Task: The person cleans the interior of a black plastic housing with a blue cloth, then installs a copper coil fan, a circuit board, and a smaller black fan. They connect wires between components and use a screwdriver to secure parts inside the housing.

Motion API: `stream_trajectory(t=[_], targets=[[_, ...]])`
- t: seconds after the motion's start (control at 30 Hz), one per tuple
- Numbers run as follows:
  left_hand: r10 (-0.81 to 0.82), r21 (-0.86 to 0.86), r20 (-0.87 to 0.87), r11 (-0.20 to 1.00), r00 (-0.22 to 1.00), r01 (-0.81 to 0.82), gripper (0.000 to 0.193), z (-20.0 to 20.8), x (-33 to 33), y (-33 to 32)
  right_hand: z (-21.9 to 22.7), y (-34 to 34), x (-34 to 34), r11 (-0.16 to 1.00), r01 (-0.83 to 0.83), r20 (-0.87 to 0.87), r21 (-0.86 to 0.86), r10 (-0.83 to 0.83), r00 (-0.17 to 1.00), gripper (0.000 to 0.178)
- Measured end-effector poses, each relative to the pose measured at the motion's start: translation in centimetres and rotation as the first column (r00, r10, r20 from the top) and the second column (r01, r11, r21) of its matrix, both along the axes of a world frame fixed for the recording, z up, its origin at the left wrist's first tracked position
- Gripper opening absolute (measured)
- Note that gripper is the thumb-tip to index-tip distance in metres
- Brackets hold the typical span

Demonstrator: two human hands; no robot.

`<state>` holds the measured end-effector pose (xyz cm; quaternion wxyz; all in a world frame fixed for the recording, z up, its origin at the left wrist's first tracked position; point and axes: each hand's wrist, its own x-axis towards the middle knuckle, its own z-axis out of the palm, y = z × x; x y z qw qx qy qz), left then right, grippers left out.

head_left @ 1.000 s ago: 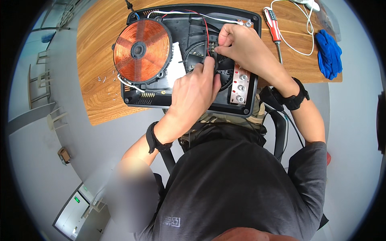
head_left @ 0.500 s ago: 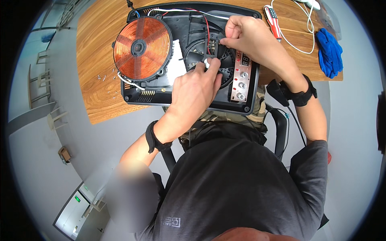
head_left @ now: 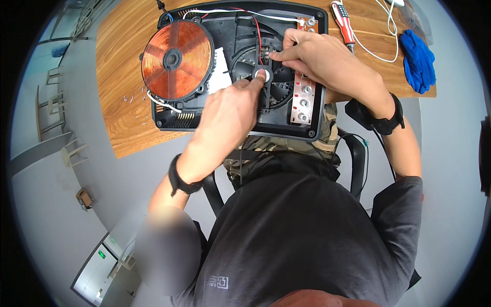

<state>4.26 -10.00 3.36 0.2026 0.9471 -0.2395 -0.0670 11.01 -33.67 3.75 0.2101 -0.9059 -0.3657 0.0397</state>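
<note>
A black cooling fan (head_left: 282,88) lies inside the open black housing (head_left: 230,130) of an induction cooker. My left hand (head_left: 229,110) presses a fingertip onto the fan's white hub, its other fingers folded. Over the upper right of the fan, my right hand (head_left: 332,61) is closed in a pinch at the fan's black frame; whatever lies between the fingertips is too small to make out. A red wire (head_left: 259,35) runs down to that frame. To the left sits a round copper coil (head_left: 192,64). My right hand partly covers the control board (head_left: 303,103).
Right of the housing lies an electric screwdriver (head_left: 343,24) with a red and white grip, beside a white cable (head_left: 381,59). Blue gloves (head_left: 419,62) rest at the table's right edge. Several small screws (head_left: 131,99) are scattered on the wooden table (head_left: 120,125) at left.
My right hand has come lower and left over the fan, uncovering the top of the control board. My left hand has shifted slightly left, its fingertip still on the hub.
</note>
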Motion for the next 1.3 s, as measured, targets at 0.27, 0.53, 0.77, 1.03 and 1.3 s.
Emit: stream_trajectory(t=[0.27, 0.53, 0.77, 1.03, 1.3], targets=[[-0.073, -0.064, -0.124, 0.996, 0.990, 0.065, 0.033, 1.6, 0.4, 2.0, -0.6, 0.1, 0.0, 0.999, -0.036, 0.048, 0.026, 0.035, 0.998, 0.023], [-0.009, -0.206, -0.106, 0.978, 0.994, -0.013, 0.023, 0.9, -0.1, 2.1, -0.4, 0.5, -1.3, 0.988, 0.031, 0.036, 0.152, -0.037, 0.999, 0.016], [-0.040, -0.098, -0.034, 0.995, 0.999, 0.037, 0.017, 0.7, 0.0, 1.8, 1.0, 1.3, -4.2, 0.974, -0.206, -0.018, 0.097, 0.208, 0.978, 0.016], [-0.054, -0.058, 0.032, 0.997, 0.998, 0.056, 0.021, 0.3, -0.9, 2.1, 1.9, 3.3, -6.1, 0.983, -0.166, 0.038, -0.079, 0.169, 0.985, 0.018], [0.444, -0.290, 0.200, 0.878, 0.873, -0.380, 0.015, 2.9, 0.8, 10.9, 3.2, 3.6, -3.6, 0.986, -0.099, -0.109, 0.135, 0.114, 0.988, 0.020]])
